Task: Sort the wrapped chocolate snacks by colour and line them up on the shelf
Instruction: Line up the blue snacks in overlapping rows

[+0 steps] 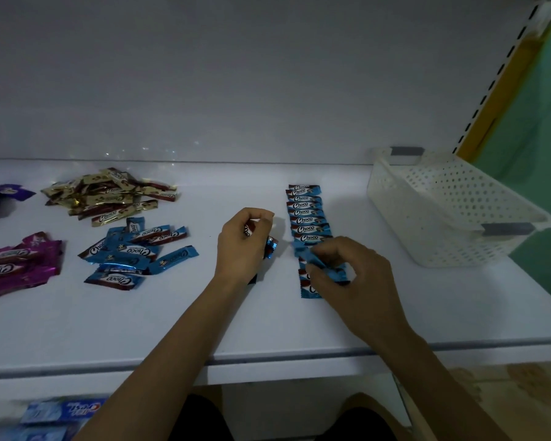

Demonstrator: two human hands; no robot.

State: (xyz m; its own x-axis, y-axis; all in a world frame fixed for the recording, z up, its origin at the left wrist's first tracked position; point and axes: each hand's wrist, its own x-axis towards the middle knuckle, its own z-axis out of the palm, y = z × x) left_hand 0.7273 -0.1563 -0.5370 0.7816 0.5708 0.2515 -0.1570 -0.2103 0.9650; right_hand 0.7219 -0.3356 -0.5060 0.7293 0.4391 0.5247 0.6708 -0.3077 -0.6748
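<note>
A column of several blue Choco snacks (306,213) runs front to back on the white shelf (172,319), right of centre. At its near end my right hand (347,275) pinches a blue snack (315,261) just above the last ones in the line. My left hand (242,246) is curled round a few blue snacks (271,246), a little left of the column. Loose heaps lie to the left: blue (134,253), gold (112,195), magenta (16,265) and purple (0,195).
A white perforated basket (452,211) stands at the back right of the shelf, close to the column. The white back wall rises behind. Blue packages (61,415) sit on a lower shelf at the bottom left. The shelf's front edge runs below my forearms.
</note>
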